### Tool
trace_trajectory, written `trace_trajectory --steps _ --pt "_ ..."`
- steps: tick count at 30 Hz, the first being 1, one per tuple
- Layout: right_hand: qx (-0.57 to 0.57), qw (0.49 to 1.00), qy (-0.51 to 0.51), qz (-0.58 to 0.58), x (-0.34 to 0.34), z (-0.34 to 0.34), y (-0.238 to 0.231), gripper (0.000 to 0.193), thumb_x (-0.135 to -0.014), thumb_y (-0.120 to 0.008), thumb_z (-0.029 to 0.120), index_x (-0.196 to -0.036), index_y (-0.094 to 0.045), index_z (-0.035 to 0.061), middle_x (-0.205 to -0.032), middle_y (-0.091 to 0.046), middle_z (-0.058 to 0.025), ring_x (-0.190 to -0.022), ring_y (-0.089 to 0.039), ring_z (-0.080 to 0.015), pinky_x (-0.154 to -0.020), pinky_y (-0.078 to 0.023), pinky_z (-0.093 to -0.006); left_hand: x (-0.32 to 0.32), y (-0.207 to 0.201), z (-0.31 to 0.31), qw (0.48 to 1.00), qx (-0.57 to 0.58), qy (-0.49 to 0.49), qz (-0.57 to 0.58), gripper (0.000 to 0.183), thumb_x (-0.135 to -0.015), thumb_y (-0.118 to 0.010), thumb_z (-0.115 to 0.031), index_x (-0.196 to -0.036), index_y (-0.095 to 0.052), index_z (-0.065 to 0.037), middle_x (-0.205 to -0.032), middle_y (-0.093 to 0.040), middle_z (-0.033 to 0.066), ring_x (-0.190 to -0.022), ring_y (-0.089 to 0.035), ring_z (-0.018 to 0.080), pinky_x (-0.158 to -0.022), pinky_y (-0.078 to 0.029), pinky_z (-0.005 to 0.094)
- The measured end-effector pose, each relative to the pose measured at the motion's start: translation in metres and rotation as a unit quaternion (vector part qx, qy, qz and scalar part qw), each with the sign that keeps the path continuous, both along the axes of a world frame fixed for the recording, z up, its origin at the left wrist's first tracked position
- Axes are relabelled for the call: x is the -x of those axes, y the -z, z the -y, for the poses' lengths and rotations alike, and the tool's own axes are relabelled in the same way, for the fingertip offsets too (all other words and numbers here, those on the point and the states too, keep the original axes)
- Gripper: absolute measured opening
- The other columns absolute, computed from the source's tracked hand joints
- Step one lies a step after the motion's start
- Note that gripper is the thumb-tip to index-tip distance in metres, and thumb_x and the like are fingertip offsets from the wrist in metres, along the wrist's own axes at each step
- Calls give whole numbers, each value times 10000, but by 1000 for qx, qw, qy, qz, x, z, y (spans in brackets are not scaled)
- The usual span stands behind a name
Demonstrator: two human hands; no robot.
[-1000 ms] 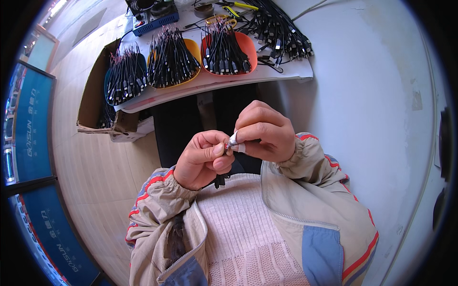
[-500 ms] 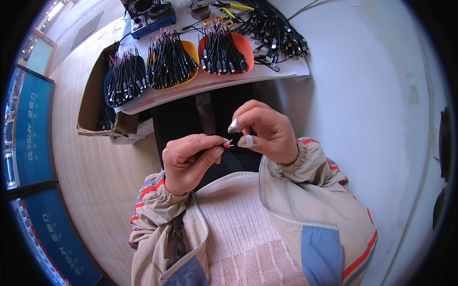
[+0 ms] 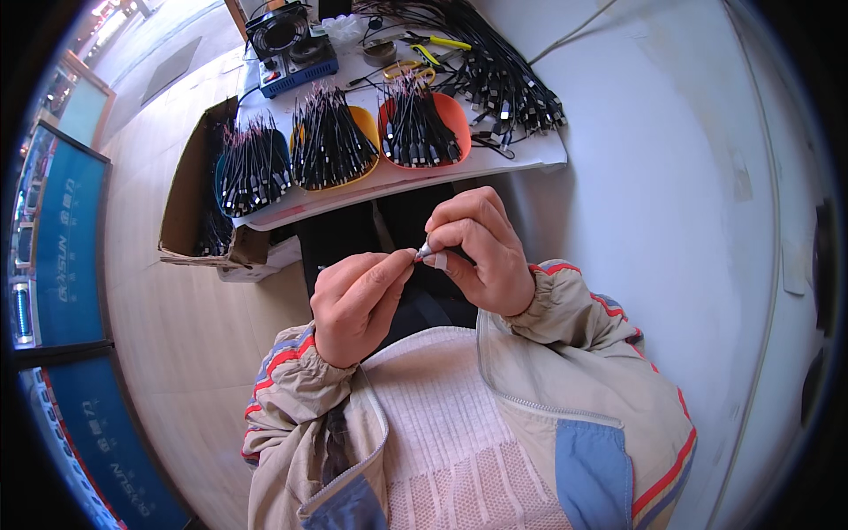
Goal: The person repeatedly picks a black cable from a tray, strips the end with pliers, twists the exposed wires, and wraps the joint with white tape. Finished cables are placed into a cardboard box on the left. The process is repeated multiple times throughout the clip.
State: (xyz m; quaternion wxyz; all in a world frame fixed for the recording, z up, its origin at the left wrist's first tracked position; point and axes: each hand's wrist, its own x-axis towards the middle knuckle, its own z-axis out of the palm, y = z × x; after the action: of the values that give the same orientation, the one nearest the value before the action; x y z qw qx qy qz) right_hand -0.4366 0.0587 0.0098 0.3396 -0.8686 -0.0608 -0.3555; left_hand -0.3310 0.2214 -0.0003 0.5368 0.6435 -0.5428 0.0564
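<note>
In front of my chest, my left hand [image 3: 360, 300] is closed in a pinch, thumb against forefinger. Between its tips sits a tiny bit of thin red and pale wire [image 3: 419, 258], mostly covered by the fingers. My right hand [image 3: 484, 252] meets it from the other side, its thumb and forefinger pinched at the wire's end. White wrapping covers that forefinger's tip, and a white band [image 3: 441, 261] circles the thumb. The fingertips of both hands nearly touch, so the wire's exact shape is hidden.
Beyond my hands, a white table [image 3: 353, 187] carries black USB cables in a teal tray [image 3: 219, 187], a yellow tray [image 3: 372, 124] and an orange tray [image 3: 457, 132]. Behind them are a blue-cased device [image 3: 300, 78], pliers [image 3: 449, 42] and more cables [image 3: 508, 88]. A cardboard box [image 3: 187, 190] stands left.
My right hand has moved left and its parted thumb and forefinger have closed on the wire end at my left fingertips. The table sits slightly lower and further right in view.
</note>
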Motion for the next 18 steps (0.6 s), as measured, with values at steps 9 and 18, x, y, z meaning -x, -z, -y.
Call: trace_trajectory --steps 9,18 --pt "-181 977 -24 -112 -21 46 55 122 -799 -686 18 -890 -607 37 -909 -591 -93 -758 -559 -221 -673 -455 -313 -53 -79 42 997 -43 -58 14 132 -813 -679 29 -944 -667 9 -830 -685 120 -717 -675 213 -649 -528 285" --pt "-10 953 -188 -237 -22 72 136 155 -799 -645 187 -768 -573 53 -758 -545 -91 -743 -567 -280 -655 -474 -392 -216 -95 188 976 -156 -2 153 129 -854 -644 -65 -962 -677 -2 -835 -683 141 -714 -671 247 -672 -529 308"
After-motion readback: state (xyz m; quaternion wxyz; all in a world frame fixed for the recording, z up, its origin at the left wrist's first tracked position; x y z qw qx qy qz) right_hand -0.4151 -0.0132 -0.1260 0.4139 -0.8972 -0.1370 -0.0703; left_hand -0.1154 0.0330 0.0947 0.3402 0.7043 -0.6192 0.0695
